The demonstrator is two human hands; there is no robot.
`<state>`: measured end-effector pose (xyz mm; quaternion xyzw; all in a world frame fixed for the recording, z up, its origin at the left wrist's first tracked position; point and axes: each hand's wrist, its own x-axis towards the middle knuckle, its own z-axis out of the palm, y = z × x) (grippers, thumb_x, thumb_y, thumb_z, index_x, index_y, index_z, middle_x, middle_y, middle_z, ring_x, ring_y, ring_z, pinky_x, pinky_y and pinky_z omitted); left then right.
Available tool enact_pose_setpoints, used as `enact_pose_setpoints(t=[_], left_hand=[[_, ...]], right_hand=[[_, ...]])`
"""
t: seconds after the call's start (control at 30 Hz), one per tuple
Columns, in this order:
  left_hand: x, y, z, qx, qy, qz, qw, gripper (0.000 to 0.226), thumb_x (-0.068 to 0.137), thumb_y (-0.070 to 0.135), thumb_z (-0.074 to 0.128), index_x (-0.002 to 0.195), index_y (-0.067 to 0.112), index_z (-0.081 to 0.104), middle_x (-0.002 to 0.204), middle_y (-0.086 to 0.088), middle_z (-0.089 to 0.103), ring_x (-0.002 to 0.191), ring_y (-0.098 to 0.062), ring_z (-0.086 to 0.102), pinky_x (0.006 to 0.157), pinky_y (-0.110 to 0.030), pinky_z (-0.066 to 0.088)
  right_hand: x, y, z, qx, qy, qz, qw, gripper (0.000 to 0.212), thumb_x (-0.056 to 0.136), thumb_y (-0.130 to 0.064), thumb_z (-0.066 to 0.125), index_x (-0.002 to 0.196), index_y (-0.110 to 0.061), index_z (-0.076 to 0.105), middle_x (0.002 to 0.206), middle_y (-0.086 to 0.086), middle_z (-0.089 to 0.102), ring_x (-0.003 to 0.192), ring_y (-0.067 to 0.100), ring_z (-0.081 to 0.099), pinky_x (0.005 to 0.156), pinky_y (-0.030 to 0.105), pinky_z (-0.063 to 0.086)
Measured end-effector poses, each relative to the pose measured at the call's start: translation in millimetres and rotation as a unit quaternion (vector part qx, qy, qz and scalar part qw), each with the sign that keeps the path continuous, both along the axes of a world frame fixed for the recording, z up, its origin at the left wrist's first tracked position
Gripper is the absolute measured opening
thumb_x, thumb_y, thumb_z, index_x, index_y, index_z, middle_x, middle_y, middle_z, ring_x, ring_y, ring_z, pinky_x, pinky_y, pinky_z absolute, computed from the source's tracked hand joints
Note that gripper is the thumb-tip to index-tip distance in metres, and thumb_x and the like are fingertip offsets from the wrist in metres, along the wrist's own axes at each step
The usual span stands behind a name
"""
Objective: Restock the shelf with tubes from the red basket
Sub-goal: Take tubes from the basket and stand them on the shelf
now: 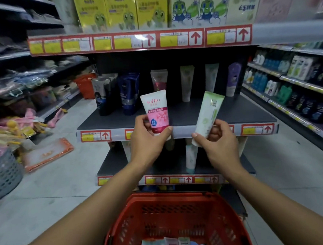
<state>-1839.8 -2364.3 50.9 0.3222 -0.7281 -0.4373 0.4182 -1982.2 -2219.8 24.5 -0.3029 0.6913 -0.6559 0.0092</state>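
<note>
My left hand (148, 139) grips a pink and white tube (155, 108) by its lower end, upright, just in front of the middle shelf (230, 113). My right hand (218, 140) holds a pale green tube (209, 113), tilted to the right, at the shelf's front edge. At the back of that shelf stand several tubes: grey and dark blue ones on the left (128, 92), a pink one (158, 79), two pale green ones (187, 83) and a purple one (233, 79). Below me sits the red basket (178, 200), with several tubes (172, 244) at its bottom.
A lower shelf (112, 166) holds a light tube (191, 158). Boxed goods fill the top shelf (138, 11). Side aisles with stocked shelves run left and right. A grey basket (5, 173), an orange packet (48, 153) and another red basket (86, 84) lie on the floor at left.
</note>
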Motion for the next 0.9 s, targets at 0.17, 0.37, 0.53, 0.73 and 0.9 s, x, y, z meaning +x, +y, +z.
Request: enact_pose_setpoints(t=[0.17, 0.37, 0.53, 0.73, 0.9], left_hand=[[-20, -23, 30, -0.084, -0.026, 0.030, 0.996, 0.064, 0.075, 0.048, 0.088, 0.124, 0.028, 0.052, 0.110, 0.013, 0.068, 0.096, -0.004, 0.066, 0.081, -0.028, 0.057], [-52, -52, 43, -0.135, -0.095, 0.069, 0.984, 0.070, 0.070, 0.052, 0.088, 0.122, 0.023, 0.052, 0.107, 0.005, 0.072, 0.098, -0.021, 0.070, 0.084, -0.041, 0.057], [-68, -71, 34, -0.106, -0.152, 0.062, 0.981, 0.073, 0.069, 0.051, 0.090, 0.119, 0.019, 0.048, 0.108, -0.003, 0.071, 0.101, -0.030, 0.070, 0.083, -0.043, 0.057], [-75, -74, 27, -0.083, -0.170, 0.044, 0.981, 0.088, 0.065, 0.055, 0.090, 0.126, 0.018, 0.040, 0.116, -0.005, 0.067, 0.105, -0.030, 0.067, 0.084, -0.041, 0.056], [-80, -85, 25, -0.084, -0.199, 0.051, 0.975, 0.067, 0.069, 0.048, 0.088, 0.119, 0.020, 0.053, 0.111, -0.004, 0.070, 0.103, -0.032, 0.069, 0.083, -0.040, 0.057]], right_hand=[[-28, -24, 29, 0.039, 0.060, -0.036, 0.997, 0.060, 0.077, -0.041, 0.086, 0.125, -0.028, 0.052, 0.108, -0.013, 0.070, 0.091, 0.003, 0.069, 0.080, 0.034, 0.061], [-67, -62, 47, 0.126, 0.139, -0.072, 0.980, 0.059, 0.075, -0.040, 0.086, 0.117, -0.022, 0.050, 0.112, 0.000, 0.069, 0.098, 0.021, 0.067, 0.086, 0.043, 0.057], [-89, -79, 41, 0.202, 0.186, -0.069, 0.959, 0.061, 0.072, -0.039, 0.088, 0.113, -0.016, 0.049, 0.108, 0.007, 0.066, 0.099, 0.029, 0.065, 0.081, 0.043, 0.054], [-96, -80, 32, 0.228, 0.169, -0.067, 0.957, 0.056, 0.067, -0.049, 0.085, 0.104, -0.022, 0.053, 0.100, 0.000, 0.065, 0.090, 0.022, 0.064, 0.079, 0.041, 0.056], [-102, -83, 40, 0.342, 0.172, -0.057, 0.922, 0.038, 0.076, -0.052, 0.077, 0.072, -0.026, 0.050, 0.087, 0.003, 0.061, 0.088, 0.029, 0.063, 0.066, 0.031, 0.040]])
